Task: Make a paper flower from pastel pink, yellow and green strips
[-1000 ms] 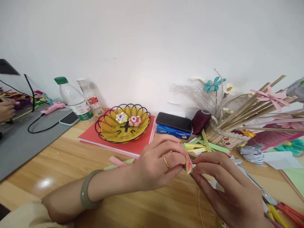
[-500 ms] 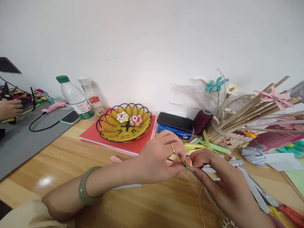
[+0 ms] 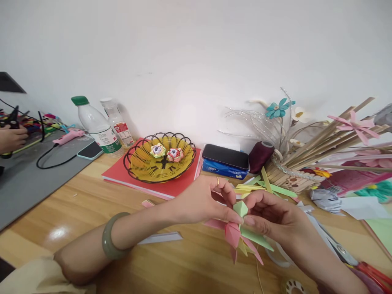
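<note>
Between my two hands is a folded paper flower [image 3: 233,236] with pink, green and yellow strips sticking out downward. My left hand [image 3: 211,204] pinches its pale green folded top with thumb and fingers. From the other side my right hand [image 3: 272,216] grips the same green fold, thumb below and fingers curled above. Loose yellow and green paper strips [image 3: 249,188] lie just behind my hands. Two finished-looking paper rosettes [image 3: 174,154] rest in a yellow woven basket [image 3: 147,168], further back to the left.
The basket stands on a red book [image 3: 114,173]. Two bottles [image 3: 101,130], a phone on a blue tissue pack [image 3: 225,168] and a thread spool [image 3: 261,157] line the wall. Scissors [image 3: 343,249] and tape [image 3: 292,286] lie right. Another person's hand [image 3: 14,139] is far left.
The paper flower has been turned, so its green fold now faces up and its coloured strips show below my hands. My left hand has shifted slightly; both still grip it.
</note>
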Motion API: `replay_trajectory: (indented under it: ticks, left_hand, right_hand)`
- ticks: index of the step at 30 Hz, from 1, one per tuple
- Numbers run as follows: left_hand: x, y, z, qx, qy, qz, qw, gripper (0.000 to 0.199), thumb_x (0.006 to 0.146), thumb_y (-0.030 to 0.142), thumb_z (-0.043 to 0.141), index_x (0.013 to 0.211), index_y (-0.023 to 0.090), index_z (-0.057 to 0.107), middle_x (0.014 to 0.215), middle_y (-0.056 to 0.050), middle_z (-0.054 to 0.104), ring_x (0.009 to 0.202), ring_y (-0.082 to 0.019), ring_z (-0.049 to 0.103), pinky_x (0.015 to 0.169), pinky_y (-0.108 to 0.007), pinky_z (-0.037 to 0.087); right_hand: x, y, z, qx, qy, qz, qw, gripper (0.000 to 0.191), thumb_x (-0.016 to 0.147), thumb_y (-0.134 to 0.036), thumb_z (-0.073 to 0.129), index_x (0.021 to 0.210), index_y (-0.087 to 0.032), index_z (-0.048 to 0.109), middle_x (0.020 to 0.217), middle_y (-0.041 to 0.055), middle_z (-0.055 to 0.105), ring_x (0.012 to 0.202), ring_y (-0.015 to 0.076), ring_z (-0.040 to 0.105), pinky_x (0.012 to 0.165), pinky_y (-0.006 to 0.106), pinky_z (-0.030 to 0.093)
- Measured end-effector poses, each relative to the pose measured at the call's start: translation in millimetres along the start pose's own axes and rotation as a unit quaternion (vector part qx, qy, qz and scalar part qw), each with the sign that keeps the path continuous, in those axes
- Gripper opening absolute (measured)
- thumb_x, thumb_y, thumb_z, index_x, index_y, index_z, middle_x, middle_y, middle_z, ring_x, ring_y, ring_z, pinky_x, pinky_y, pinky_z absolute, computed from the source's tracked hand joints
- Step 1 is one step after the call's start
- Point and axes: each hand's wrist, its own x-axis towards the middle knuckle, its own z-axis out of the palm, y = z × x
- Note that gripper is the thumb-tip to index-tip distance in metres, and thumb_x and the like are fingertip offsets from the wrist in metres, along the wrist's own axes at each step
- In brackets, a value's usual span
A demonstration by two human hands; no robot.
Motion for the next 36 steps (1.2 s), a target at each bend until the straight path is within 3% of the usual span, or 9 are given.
replay_trajectory:
  ticks: [7, 13, 19, 28, 36]
  left_hand:
    - [0.9, -3.6, -2.4, -0.053, -0.008, -0.074, 0.996, 0.031, 0.051, 0.024, 0.076, 0.071, 0.014, 0.055, 0.070, 0.000, 0.060, 0.062, -0.010, 0.054, 0.059, -0.024, 0.042]
    - [1.5, 0.9, -4.9, -0.041, -0.011, -0.062, 0.997, 0.015, 0.059, 0.020, 0.069, 0.069, 0.012, 0.060, 0.068, 0.001, 0.059, 0.063, -0.008, 0.052, 0.061, -0.021, 0.039]
    - [2.6, 0.3, -7.2, -0.025, -0.062, -0.072, 0.995, 0.012, 0.058, 0.016, 0.067, 0.068, 0.013, 0.060, 0.067, 0.001, 0.059, 0.061, -0.008, 0.051, 0.062, -0.021, 0.039]
    - [1.4, 0.1, -1.4, -0.026, 0.000, -0.087, 0.996, 0.015, 0.051, 0.015, 0.067, 0.062, 0.012, 0.057, 0.061, 0.002, 0.057, 0.055, -0.008, 0.049, 0.054, -0.021, 0.038]
    - [0.7, 4.3, -2.4, -0.027, -0.044, -0.083, 0.995, 0.011, 0.056, 0.013, 0.064, 0.065, 0.011, 0.059, 0.060, 0.002, 0.056, 0.052, -0.005, 0.047, 0.050, -0.017, 0.037]
  right_hand:
    - [-0.1, 1.3, 0.2, 0.008, 0.010, 0.029, 0.999, 0.023, 0.064, -0.037, 0.070, 0.067, -0.019, 0.055, 0.066, -0.0006, 0.058, 0.061, 0.0128, 0.055, 0.055, 0.024, 0.046]
    - [-0.9, -0.4, 0.8, 0.006, 0.004, 0.032, 0.999, 0.024, 0.066, -0.038, 0.068, 0.068, -0.019, 0.055, 0.066, -0.0003, 0.059, 0.060, 0.0130, 0.055, 0.055, 0.025, 0.045]
    - [0.8, -0.6, 2.3, 0.023, -0.023, 0.030, 0.999, 0.024, 0.066, -0.039, 0.068, 0.066, -0.019, 0.053, 0.064, -0.0007, 0.058, 0.058, 0.0121, 0.054, 0.053, 0.023, 0.044]
    - [0.7, -5.0, 1.7, -0.006, -0.030, 0.062, 0.998, 0.028, 0.062, -0.041, 0.070, 0.067, -0.019, 0.053, 0.068, 0.0002, 0.059, 0.063, 0.0137, 0.056, 0.057, 0.025, 0.046]
    - [1.1, -4.7, 1.9, 0.031, -0.046, 0.062, 0.997, 0.024, 0.064, -0.036, 0.070, 0.066, -0.019, 0.053, 0.069, -0.0008, 0.059, 0.065, 0.0122, 0.055, 0.062, 0.024, 0.046]
